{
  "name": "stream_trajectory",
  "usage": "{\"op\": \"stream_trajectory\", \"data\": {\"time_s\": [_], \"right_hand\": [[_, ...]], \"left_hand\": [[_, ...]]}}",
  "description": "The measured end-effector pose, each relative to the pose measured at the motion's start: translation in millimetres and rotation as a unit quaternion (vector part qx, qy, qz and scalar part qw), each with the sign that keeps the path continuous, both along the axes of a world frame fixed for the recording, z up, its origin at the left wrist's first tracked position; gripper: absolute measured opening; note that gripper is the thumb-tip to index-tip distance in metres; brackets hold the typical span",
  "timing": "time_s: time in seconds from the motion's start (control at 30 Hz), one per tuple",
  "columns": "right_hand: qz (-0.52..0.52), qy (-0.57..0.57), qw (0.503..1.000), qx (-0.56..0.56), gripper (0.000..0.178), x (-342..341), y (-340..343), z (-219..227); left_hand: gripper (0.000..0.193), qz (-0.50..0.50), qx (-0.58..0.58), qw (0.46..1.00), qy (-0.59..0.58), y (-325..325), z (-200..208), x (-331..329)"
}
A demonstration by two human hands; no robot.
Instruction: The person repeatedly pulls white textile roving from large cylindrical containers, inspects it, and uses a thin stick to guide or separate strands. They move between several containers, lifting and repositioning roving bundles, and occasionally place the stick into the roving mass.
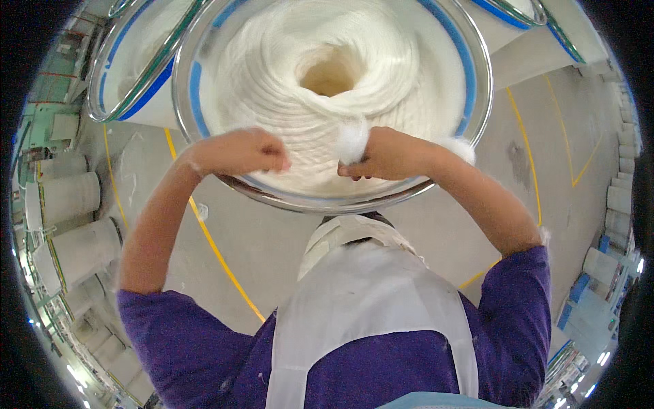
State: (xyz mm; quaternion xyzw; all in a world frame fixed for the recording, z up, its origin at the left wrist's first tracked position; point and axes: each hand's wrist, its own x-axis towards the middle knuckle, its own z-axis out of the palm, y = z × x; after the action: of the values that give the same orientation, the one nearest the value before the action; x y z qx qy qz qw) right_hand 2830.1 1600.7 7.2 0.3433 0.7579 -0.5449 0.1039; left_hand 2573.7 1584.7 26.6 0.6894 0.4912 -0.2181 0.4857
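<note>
A wide round can [485,82] with a shiny metal rim stands in front of me, filled with thick white fibre sliver [272,82] coiled around a central hole. Over its near right part, my right hand [388,153] grips a loose end of the white sliver, which bulges up above the fingers. My left hand [245,151] hovers over the near left part of the coils, apart from the right one. Its fingers are bent and pressed together, slightly blurred; anything between them is hidden. White fluff [458,148] shows beside my right wrist.
Another metal-rimmed can [102,88] stands close on the left, and part of one [545,34] shows at the upper right. Yellow lines [221,259] mark the grey floor. Rows of white cylindrical containers [71,198] line the far left and right.
</note>
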Motion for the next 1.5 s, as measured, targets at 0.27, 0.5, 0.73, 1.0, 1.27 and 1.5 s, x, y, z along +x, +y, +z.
{"op": "stream_trajectory", "data": {"time_s": [0.27,0.5,0.73,1.0,1.27,1.5], "right_hand": [[0.024,-0.010,0.995,0.099,0.028,1,0,-5],[-0.031,0.058,0.998,0.003,0.026,8,11,16],[-0.106,0.235,0.966,0.022,0.018,60,-16,50],[-0.272,0.171,0.942,-0.097,0.021,90,-102,36],[-0.184,0.304,0.935,0.012,0.028,102,-128,3],[-0.057,0.187,0.980,-0.028,0.033,147,-132,-40]], "left_hand": [[0.055,-0.218,-0.189,0.957,0.034,9,-116,44],[0.054,-0.158,-0.024,0.982,0.096,23,-88,25],[0.044,-0.048,0.131,0.990,0.021,5,-21,16],[0.031,0.135,-0.023,0.927,-0.350,-104,40,42],[0.046,0.461,-0.177,0.702,-0.513,-144,-59,130],[0.036,0.588,-0.015,0.642,-0.492,-154,-71,194]]}}
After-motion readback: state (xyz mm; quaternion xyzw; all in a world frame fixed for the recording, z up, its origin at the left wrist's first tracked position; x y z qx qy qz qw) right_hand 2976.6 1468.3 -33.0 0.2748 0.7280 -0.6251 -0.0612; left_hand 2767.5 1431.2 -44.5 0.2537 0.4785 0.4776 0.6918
